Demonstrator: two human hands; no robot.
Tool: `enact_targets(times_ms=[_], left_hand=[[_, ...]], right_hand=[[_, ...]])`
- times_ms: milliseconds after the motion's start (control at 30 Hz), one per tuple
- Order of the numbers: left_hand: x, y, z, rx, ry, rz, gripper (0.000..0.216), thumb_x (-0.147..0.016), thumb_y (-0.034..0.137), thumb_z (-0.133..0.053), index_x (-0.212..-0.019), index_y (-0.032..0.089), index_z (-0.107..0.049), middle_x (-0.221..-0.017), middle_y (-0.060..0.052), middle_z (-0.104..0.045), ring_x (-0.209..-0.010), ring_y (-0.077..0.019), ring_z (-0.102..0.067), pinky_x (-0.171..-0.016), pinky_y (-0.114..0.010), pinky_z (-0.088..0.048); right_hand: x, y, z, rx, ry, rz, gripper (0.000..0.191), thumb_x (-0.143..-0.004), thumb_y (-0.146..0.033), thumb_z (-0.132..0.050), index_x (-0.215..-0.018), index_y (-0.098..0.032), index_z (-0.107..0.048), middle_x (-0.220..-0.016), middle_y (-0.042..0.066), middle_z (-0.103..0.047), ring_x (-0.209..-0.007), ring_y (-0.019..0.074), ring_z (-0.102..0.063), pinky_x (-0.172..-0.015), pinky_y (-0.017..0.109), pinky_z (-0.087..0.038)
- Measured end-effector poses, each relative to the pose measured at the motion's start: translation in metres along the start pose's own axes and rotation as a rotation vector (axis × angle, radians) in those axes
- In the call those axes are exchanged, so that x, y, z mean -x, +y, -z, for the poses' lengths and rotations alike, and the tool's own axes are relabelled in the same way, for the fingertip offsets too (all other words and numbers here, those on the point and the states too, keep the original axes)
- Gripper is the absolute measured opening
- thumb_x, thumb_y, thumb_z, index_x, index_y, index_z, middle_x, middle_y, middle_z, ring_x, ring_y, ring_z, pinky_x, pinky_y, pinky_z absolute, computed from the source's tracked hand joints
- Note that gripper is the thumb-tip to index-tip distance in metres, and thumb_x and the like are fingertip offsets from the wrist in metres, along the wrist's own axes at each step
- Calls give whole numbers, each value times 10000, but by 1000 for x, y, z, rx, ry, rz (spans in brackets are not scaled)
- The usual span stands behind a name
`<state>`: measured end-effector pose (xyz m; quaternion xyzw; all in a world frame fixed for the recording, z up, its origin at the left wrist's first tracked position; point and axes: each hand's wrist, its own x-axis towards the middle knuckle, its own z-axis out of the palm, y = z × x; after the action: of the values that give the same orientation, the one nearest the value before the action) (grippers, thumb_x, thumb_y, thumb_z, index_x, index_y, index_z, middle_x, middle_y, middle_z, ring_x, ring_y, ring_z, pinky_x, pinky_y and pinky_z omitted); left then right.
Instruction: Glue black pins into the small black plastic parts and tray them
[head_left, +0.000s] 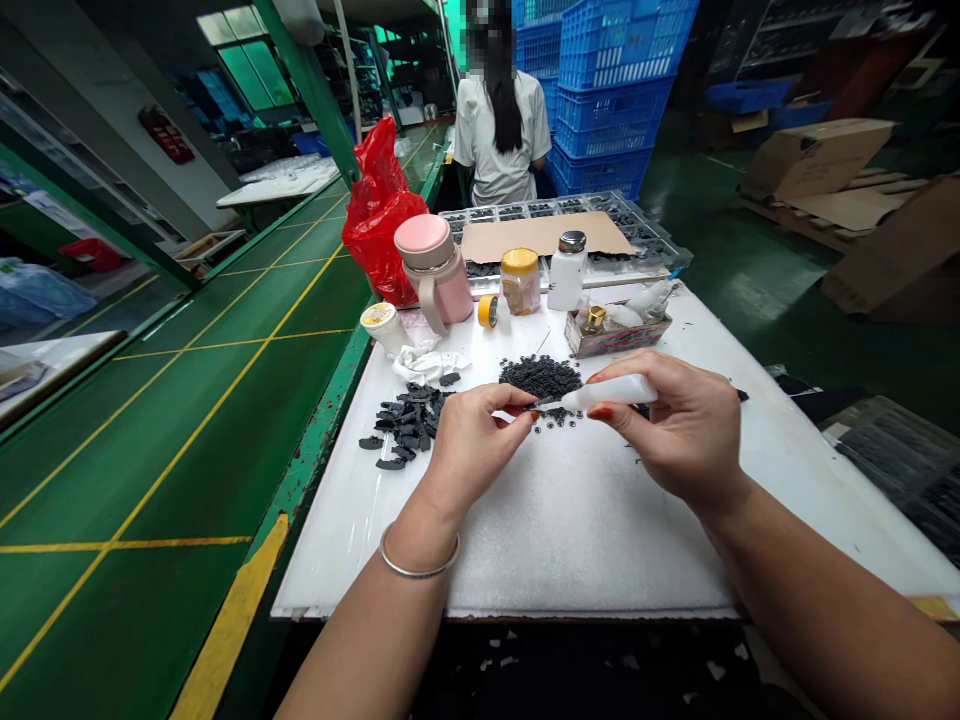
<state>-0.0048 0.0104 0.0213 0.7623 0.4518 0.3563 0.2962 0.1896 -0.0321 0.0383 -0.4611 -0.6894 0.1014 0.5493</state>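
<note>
Between the thumb and fingers of my left hand is pinched a small black part, mostly covered by the fingertips. My right hand grips a white squeeze bottle with a narrow nozzle. The bottle lies nearly level, its tip pointing left and at or very close to the black part. Just beyond the hands is a heap of small black rings, a few of them scattered toward me. Left of my left hand lies a loose pile of curved black pieces.
Behind the heaps stand a pink mug, yellow tape roll, yellow-lidded jar, white bottle and small box of bottles. A red bag hangs left. A person sits ahead beside stacked blue crates.
</note>
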Motion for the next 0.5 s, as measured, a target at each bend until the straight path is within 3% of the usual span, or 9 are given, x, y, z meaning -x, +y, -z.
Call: enact_targets(times_ms=[500], left_hand=[[-1, 1, 0, -11, -9, 5, 146, -769, 179, -656, -884, 218, -737, -825, -5, -711, -715, -161, -651, -664, -247, -530]], right_hand=[[0, -1, 0, 1, 11, 15, 99, -785, -298, -719, -799, -211, -676, -792, 39, -688, -708, 212, -637, -610, 328, -461]])
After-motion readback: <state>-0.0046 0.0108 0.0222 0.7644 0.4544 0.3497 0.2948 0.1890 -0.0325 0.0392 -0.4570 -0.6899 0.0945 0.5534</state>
